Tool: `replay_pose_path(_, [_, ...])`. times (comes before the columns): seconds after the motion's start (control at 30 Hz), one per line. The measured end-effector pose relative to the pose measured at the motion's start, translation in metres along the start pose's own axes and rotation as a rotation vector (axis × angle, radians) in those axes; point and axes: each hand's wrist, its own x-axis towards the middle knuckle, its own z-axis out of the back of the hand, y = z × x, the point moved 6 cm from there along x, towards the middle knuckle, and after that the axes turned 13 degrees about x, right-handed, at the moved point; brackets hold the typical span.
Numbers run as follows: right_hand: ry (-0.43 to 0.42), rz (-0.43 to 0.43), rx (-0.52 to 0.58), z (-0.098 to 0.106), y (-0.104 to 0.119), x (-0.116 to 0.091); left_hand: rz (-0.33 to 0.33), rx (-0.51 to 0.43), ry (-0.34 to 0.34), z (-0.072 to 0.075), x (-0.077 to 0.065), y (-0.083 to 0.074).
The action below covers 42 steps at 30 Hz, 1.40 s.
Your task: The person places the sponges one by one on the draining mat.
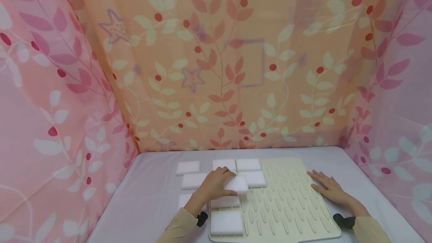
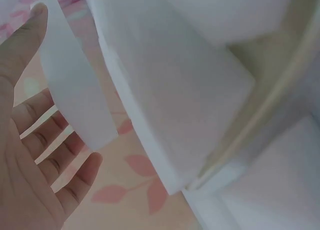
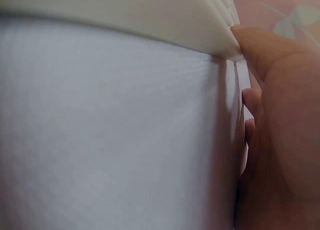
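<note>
My left hand [image 1: 216, 185] pinches a white sponge block [image 1: 237, 185] between thumb and fingers, over the left part of a cream ridged mat [image 1: 283, 205]. In the left wrist view the same block [image 2: 75, 80] shows edge-on between the thumb and the fingers. Several like blocks lie on the mat: two along the back edge, one behind the held block to the right, and others down the left side, such as the front sponge [image 1: 226, 222]. My right hand [image 1: 332, 190] rests at the mat's right edge, fingers extended; its thumb [image 3: 265, 48] touches the mat's rim [image 3: 200, 30].
Left of the mat, more white blocks lie on the white-covered table [image 1: 141, 194], among them a back one [image 1: 188, 168] and a middle one [image 1: 193, 180]; my left arm partly hides a third. Leaf-patterned curtains [image 1: 219, 66] enclose the table's back and sides.
</note>
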Motion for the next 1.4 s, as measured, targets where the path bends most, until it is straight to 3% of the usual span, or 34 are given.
replay_pose_path(0.77, [0.004, -0.030, 0.030, 0.002, 0.008, -0.003, -0.119, 0.092, 0.087, -0.007, 0.036, -0.061])
replay_pose_path(1.07, [0.007, -0.031, 0.024, 0.002, 0.007, -0.002, -0.122, 0.101, 0.133, -0.017, 0.044, -0.073])
replay_pose_path(1.4, [0.013, -0.031, 0.027, 0.001, 0.005, 0.000, -0.105, 0.145, 0.184, -0.029, 0.041, -0.077])
